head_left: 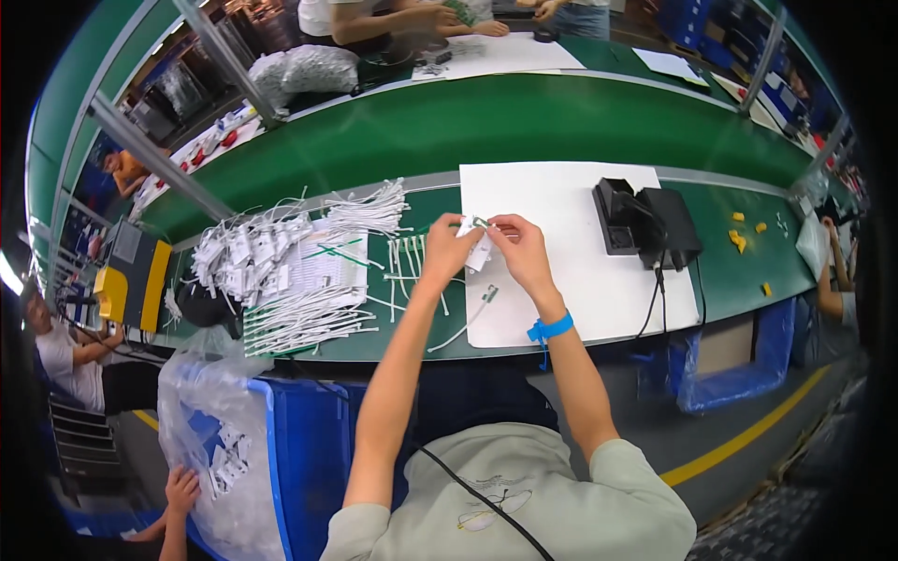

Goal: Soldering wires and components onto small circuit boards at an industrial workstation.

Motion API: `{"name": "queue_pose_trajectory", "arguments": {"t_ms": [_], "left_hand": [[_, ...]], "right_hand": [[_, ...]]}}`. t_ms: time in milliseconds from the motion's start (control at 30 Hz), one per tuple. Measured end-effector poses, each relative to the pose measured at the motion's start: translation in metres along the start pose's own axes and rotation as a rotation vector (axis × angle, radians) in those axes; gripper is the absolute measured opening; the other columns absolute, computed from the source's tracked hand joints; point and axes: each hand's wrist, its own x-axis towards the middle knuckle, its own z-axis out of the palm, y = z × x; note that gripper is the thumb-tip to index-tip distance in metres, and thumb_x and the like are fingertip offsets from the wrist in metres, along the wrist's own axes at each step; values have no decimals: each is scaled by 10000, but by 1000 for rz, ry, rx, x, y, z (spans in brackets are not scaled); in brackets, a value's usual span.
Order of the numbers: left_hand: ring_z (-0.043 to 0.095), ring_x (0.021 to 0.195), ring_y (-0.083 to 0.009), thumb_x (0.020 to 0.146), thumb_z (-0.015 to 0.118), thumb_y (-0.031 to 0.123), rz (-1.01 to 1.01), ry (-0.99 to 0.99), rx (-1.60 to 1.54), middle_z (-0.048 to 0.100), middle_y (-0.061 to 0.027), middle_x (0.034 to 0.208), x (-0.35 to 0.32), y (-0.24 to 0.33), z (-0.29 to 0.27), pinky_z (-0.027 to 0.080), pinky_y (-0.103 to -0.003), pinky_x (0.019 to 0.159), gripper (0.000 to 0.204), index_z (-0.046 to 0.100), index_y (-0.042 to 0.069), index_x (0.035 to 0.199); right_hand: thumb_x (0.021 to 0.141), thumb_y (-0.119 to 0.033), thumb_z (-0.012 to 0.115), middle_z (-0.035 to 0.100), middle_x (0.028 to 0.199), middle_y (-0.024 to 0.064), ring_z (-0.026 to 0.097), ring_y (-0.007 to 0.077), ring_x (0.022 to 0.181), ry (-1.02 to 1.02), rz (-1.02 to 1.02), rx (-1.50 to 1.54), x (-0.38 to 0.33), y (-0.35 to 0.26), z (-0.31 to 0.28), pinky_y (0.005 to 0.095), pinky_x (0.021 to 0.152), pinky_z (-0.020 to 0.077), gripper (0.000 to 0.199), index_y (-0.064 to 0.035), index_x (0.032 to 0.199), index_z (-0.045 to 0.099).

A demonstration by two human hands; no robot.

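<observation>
My left hand (447,245) and my right hand (520,251) meet over the left edge of a white sheet (571,271) on the green bench. Together they pinch a small white tag with a thin white cable (475,245); the cable trails down toward the bench edge and ends in a small connector (488,294). A blue band (550,328) circles my right wrist. A heap of white cables with tags (281,271) lies to the left of my left hand.
A black box-shaped device (645,224) with a cord stands on the sheet's right. Small yellow pieces (741,238) lie further right. A blue bin with a clear plastic bag (234,439) sits below left. Other people work across the conveyor (524,122) and at both sides.
</observation>
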Motion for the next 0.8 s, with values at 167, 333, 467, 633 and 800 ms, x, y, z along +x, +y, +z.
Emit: {"name": "queue_pose_trajectory", "arguments": {"t_ms": [167,333,467,633,800], "left_hand": [[650,932,-399,820,785,290,41,45,433,655,-236,983,-2,-22,44,525,-464,804,446,659,-62,1062],[551,1057,-399,802,797,262,294,184,676,566,-224,1125,-11,-18,46,477,-476,882,568,562,-64,1204],[523,1110,-377,812,774,179,516,36,707,536,-211,1210,-45,-14,35,451,-460,926,575,534,-53,1280],[517,1173,-363,866,680,83,567,-178,829,511,-209,1347,-57,-16,23,442,-448,966,466,590,-32,1309],[521,1159,-349,756,594,-52,658,-212,834,558,-185,1291,-49,-20,8,426,-447,992,508,620,-50,1263]], "right_hand": [[901,-103,715,715,970,122,670,188,885,41,-34,-309,7,27,-23,313,815,533,220,30,1076,704],[890,-90,716,646,1066,101,635,200,957,143,-371,-835,3,32,-34,362,800,527,198,-2,1067,692],[924,-78,680,576,1069,126,657,229,878,460,-35,-214,-15,24,-63,314,702,514,301,-12,1152,494],[981,-78,606,525,1125,128,677,199,831,737,-86,125,-4,12,-99,264,592,505,473,-29,1326,286],[989,-180,643,638,889,115,663,189,576,899,-43,98,25,8,-124,264,454,463,497,-17,1358,352]]}}
